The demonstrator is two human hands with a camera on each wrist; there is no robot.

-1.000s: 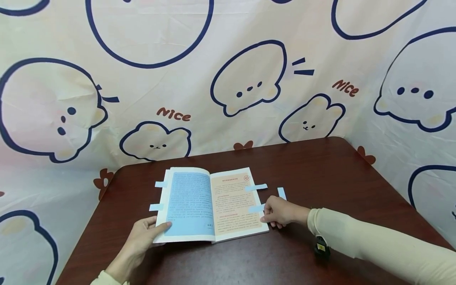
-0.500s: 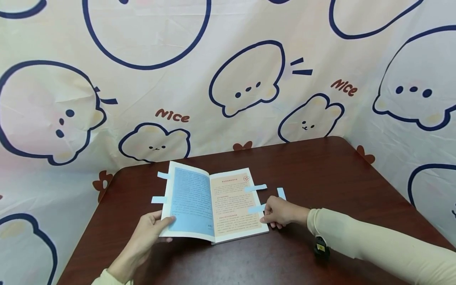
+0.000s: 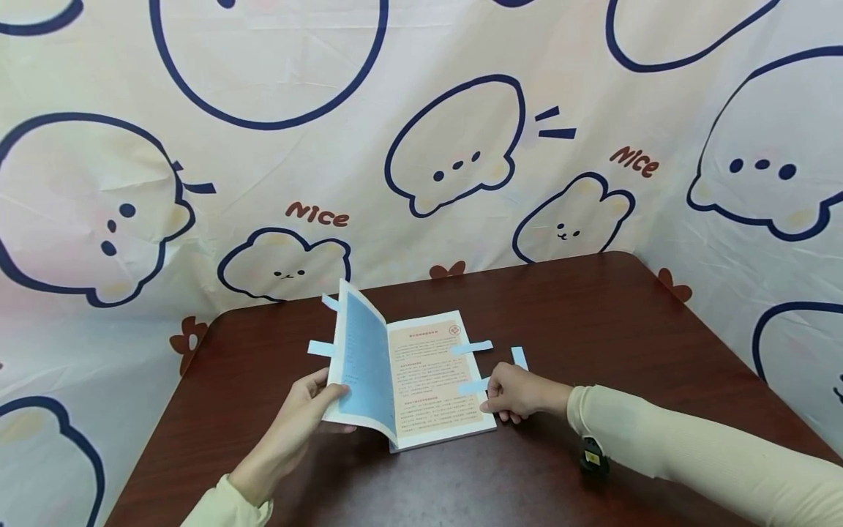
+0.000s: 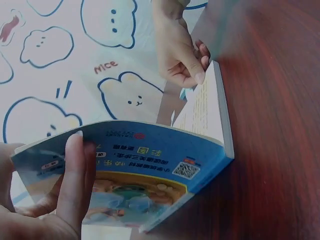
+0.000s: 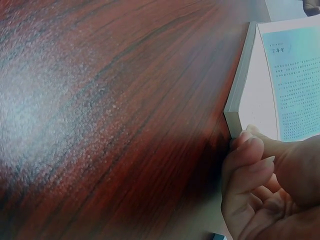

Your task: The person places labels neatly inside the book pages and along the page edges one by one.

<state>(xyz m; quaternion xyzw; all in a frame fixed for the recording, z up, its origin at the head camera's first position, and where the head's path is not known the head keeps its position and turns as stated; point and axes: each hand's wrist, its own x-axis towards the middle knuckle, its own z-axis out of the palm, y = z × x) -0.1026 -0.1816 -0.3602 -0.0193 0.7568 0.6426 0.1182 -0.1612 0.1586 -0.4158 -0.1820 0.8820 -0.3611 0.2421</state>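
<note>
An open book [image 3: 428, 402] lies on the table, its right page flat and its left side raised almost upright. My left hand [image 3: 296, 417] grips that raised side, thumb on the blue inner page and fingers behind. In the left wrist view the fingers press on the blue printed cover [image 4: 125, 150]. My right hand [image 3: 520, 391] pinches the book's lower right edge with curled fingers, thumb on the page. Pale blue sticky tabs stick out from both sides, such as a left tab [image 3: 320, 348] and an upper right tab [image 3: 473, 348].
A separate pale blue strip [image 3: 519, 357] lies just beyond the right hand. The dark red wooden table [image 3: 579, 315] meets a cartoon-printed cloth [image 3: 421, 132] at the back and sides. A dark device [image 3: 593, 460] hangs under the right wrist.
My left hand has moved up and to the right, swinging the book's left side from nearly flat to steeply raised. The right hand has stayed at the right edge.
</note>
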